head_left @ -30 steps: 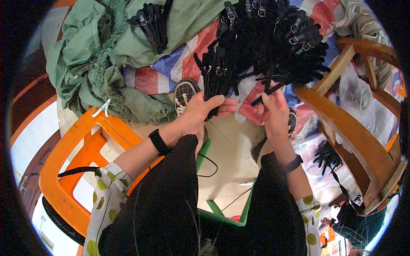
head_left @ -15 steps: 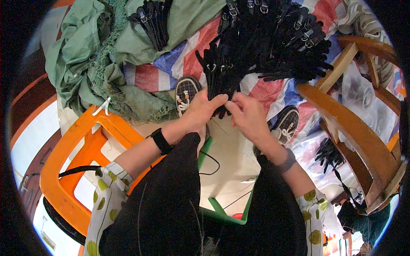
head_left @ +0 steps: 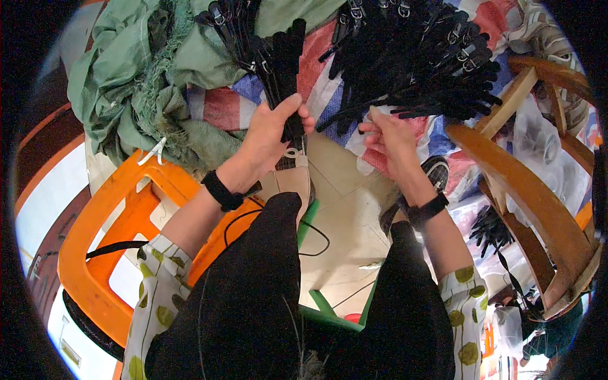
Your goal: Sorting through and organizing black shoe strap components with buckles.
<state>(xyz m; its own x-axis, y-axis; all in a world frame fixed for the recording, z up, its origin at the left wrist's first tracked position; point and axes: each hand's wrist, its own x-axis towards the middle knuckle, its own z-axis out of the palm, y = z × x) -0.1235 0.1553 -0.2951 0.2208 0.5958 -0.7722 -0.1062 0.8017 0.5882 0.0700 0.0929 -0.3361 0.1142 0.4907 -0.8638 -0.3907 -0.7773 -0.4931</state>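
My left hand (head_left: 269,130) is closed around the lower end of a bundle of black buckled straps (head_left: 278,66), held upright with rounded tips fanning out above. Over to the right, my right hand (head_left: 394,136) hovers apart from it, fingers loosely curled with gaps between them. Nothing shows in that hand. Just beyond its fingertips spreads a large pile of similar black straps (head_left: 411,69) with silver buckles. Another black buckled bundle (head_left: 229,28) lies behind the held one, partly overlapped by it.
Green sacking (head_left: 117,76) is heaped at the left, beside an orange plastic stool (head_left: 76,253). A wooden chair frame (head_left: 513,171) stands at the right, near clear plastic wrapping (head_left: 538,149). Red, white and blue striped sheeting (head_left: 218,111) covers part of the tiled floor (head_left: 339,221).
My hands have separated from their meeting point at the bundle's lower end. The left has carried the bundle leftward; the right has moved right, up to the large pile's near edge.
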